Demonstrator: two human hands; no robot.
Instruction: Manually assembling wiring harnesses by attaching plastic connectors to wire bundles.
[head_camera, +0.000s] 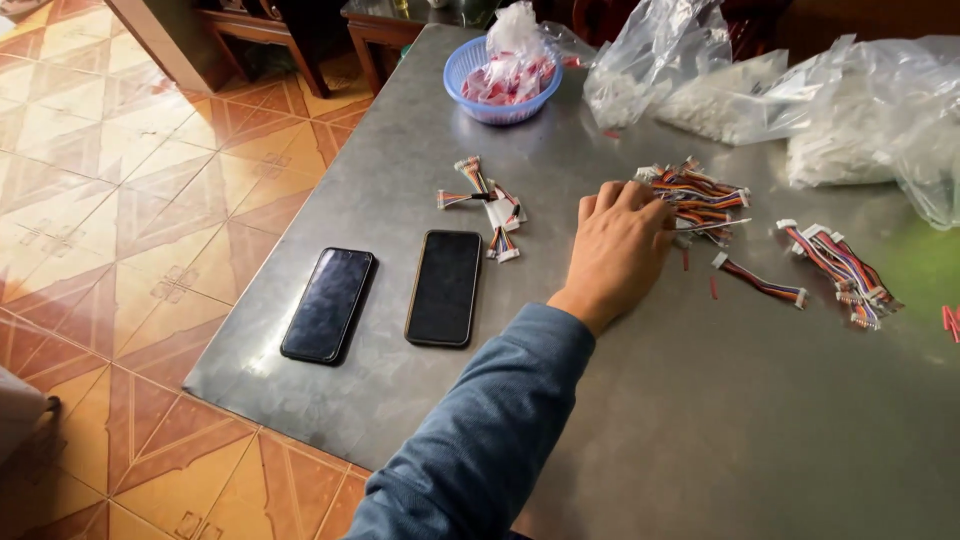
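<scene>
Left hand (618, 248), blue sleeve, lies palm down on the grey metal table (700, 430), fingers curled loosely onto the near edge of a pile of multicoloured ribbon-wire harnesses with white plugs (700, 200); can't tell if it's actually pinching one. Another wire bunch (838, 260) sits to the right, a smaller one (490, 205) left. Two black phones (385, 297) lie near left, and a blue plastic basket (495, 80) sits far back.

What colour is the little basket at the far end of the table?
The basket is blue, seen in the head view.
</scene>
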